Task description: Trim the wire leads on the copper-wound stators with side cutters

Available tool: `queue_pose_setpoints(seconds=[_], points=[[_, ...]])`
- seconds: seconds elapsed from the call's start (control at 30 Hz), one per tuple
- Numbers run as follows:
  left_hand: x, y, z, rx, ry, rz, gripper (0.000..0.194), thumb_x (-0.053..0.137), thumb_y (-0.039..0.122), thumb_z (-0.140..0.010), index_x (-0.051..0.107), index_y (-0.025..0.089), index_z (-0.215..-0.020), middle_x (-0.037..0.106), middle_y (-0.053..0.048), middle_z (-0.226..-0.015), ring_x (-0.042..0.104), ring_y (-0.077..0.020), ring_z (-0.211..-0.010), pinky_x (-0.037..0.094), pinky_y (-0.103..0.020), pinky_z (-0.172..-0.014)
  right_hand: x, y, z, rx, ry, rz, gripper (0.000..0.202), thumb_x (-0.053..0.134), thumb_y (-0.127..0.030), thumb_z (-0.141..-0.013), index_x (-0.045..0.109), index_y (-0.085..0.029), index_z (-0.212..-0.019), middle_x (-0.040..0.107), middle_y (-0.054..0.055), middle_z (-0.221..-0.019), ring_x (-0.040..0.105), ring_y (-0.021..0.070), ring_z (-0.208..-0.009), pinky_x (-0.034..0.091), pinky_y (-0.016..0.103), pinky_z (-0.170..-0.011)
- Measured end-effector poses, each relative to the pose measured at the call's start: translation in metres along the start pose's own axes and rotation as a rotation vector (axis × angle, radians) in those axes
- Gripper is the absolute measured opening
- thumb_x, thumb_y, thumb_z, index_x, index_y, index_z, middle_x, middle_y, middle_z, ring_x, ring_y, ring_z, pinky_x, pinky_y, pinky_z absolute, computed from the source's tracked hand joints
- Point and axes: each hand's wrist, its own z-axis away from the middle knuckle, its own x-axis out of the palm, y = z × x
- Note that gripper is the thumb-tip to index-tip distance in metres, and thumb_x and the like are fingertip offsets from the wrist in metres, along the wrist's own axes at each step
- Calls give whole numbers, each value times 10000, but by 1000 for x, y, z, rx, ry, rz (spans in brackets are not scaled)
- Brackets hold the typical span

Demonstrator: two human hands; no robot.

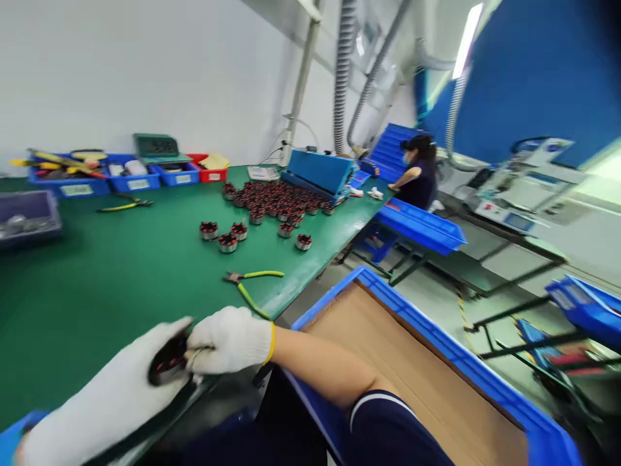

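My left hand (pixel 138 382), in a white glove, is wrapped round a motor stator (pixel 169 362) with a dark, red-tinged top and a silver rim. My right hand (pixel 228 341), in a white glove with a yellow cuff, is closed in a pinch against the stator's right side. What its fingertips hold is too blurred to make out. Beyond my hands, cutting pliers (pixel 242 281) with yellow-green handles lie spread on the green table (pixel 121 265). Several more stators (pixel 281 200) stand in a dense group farther back, a few apart from it.
Blue bins (pixel 82 188) of tools and a red bin (pixel 213 175) line the wall. A second pair of pliers (pixel 129 204) lies before them. A purple bin (pixel 29 220) stands left. A large blue cardboard-lined tray (pixel 412 369) is on my right. A co-worker (pixel 420 171) sits farther off.
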Motion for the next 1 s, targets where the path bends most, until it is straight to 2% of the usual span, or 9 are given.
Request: queue_pose_setpoints(seconds=[0.1,0.23,0.33,0.4,0.47,0.57,0.73,0.87,1.0], points=[[1,-9,1,51,0,-144,416,547,290,-773,527,200,-1179,617,-74,-1084,592,-241,-976,502,-389,-883,9,11,-7,36,79,44,285,477,-410,-862,601,-204,-710,567,-26,-696,486,111,-627,276,232,-531],[-8,-16,2,-70,-86,-253,271,567,348,-763,567,179,-976,589,-74,-953,567,-235,-852,482,-375,-749,6,27,-5,146,34,-156,266,482,-349,-839,612,-184,-676,542,-27,-604,476,103,-564,305,221,-521],[-19,-19,6,-168,-78,-250,423,665,469,-652,545,181,-938,572,-61,-926,557,-236,-812,466,-361,-699,-7,45,8,293,212,-301,355,373,-370,-889,625,-165,-746,577,7,-629,541,132,-593,406,242,-570],[-22,-20,7,-194,-37,-185,559,693,529,-596,532,185,-1007,574,-59,-983,560,-237,-850,464,-355,-727,-14,57,18,393,398,-160,345,433,-433,-854,641,-165,-919,650,65,-870,607,185,-776,471,310,-705],[-22,-22,8,-210,-16,-113,464,647,488,-658,534,203,-1007,585,-38,-982,562,-217,-843,452,-338,-733,-17,68,26,498,468,133,608,614,-523,-711,561,-169,-1202,537,146,-1269,541,288,-1098,439,419,-895],[-19,-25,6,-250,-42,-81,128,513,313,-758,546,220,-839,593,-4,-841,538,-182,-731,410,-319,-668,-14,79,33,632,285,438,1104,726,-630,-528,331,-128,-1429,279,221,-1480,305,403,-1321,329,522,-1016],[-18,-32,5,-311,-60,-19,103,472,287,-792,535,217,-750,585,2,-772,509,-175,-690,373,-313,-632,-22,68,34,639,31,526,731,534,-542,-779,351,-234,-1417,494,125,-1308,493,318,-1163,443,427,-864],[-19,-35,4,-302,-79,25,164,464,331,-828,552,212,-756,588,-4,-772,509,-174,-698,375,-310,-639,-25,45,16,691,-98,655,467,557,-489,-745,582,-222,-1127,578,92,-1008,602,305,-879,468,403,-686],[-16,-37,2,-260,-54,28,199,457,343,-851,567,208,-756,582,-7,-770,508,-171,-702,380,-306,-655,-8,44,0,688,51,708,347,543,-416,-752,596,-186,-1007,566,109,-996,589,298,-867,472,392,-682]])
